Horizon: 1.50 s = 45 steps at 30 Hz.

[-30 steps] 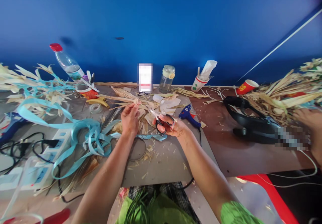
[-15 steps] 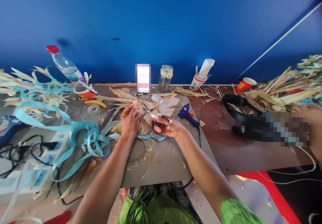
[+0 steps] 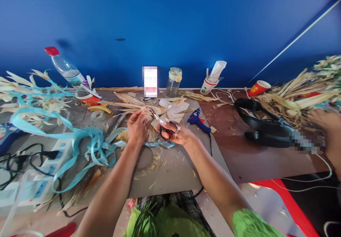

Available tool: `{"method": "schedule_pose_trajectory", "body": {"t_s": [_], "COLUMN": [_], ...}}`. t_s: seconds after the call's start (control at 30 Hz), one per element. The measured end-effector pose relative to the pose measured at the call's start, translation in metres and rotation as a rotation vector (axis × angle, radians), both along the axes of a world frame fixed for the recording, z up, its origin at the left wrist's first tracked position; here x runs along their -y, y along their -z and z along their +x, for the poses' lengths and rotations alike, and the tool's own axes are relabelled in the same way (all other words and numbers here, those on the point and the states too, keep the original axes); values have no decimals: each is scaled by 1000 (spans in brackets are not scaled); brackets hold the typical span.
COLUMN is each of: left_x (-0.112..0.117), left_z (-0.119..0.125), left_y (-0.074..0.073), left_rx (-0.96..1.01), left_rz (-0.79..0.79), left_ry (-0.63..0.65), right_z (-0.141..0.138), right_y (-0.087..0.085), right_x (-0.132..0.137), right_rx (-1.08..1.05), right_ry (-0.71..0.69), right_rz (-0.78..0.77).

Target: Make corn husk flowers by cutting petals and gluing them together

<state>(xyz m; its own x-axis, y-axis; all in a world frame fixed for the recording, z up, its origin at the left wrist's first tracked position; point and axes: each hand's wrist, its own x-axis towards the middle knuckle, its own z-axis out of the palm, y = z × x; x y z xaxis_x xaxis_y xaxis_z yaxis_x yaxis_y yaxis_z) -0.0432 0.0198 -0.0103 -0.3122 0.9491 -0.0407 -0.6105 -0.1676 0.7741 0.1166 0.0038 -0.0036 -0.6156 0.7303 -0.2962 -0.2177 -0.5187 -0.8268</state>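
My left hand [image 3: 136,127] is raised over the grey table [image 3: 170,169], its fingers pinched on a small pale piece of dried husk [image 3: 144,109]. My right hand [image 3: 176,134] is closed through the black handles of a pair of scissors [image 3: 163,124]. The blades point up and left toward the husk piece. Husk scraps [image 3: 157,159] and a strip of light blue ribbon [image 3: 160,144] lie on the table just below both hands.
A tangle of blue ribbon [image 3: 87,143] and husk leaves lies at left, with cables and a power strip [image 3: 39,180]. A blue glue gun [image 3: 196,118], jar [image 3: 173,81], bottle [image 3: 64,68] and cups stand behind. At right another person's hand [image 3: 323,119] is by a husk heap [image 3: 301,95].
My right hand with the scissors has moved left toward my left hand, so the blades now reach the husk piece. My left hand has stayed in place.
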Motion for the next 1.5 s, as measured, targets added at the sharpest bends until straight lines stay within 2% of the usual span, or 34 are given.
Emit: {"method": "schedule_pose_trajectory", "body": {"t_s": [0.2,0.37,0.47,0.57,0.63,0.73,0.93,1.13,1.3,1.5], "left_x": [-1,-1,0,2,3,6,9,8,8,5], "left_z": [0,-1,-1,-2,-2,-2,-1,0,1,1], "left_y": [1,4,3,-1,-3,-5,-3,1,2,8], "left_rx": [-20,-29,-2,46,68,68,22,1,-14,-31], "left_rz": [5,24,23,-1,-6,40,107,92,67,-18], "left_ry": [-1,2,55,152,213,291,411,448,451,442], "right_z": [-3,-5,-4,0,4,7,2,-10,-11,6], "right_y": [-1,0,4,5,4,2,3,6,7,0], "right_x": [2,0,-4,-7,-7,-6,-2,4,2,-6], "right_rx": [92,231,510,961,1229,1436,1439,1545,1508,1271], "right_ry": [75,130,258,382,354,286,198,344,110,-91], "right_rz": [69,198,351,576,665,687,705,875,845,820]}}
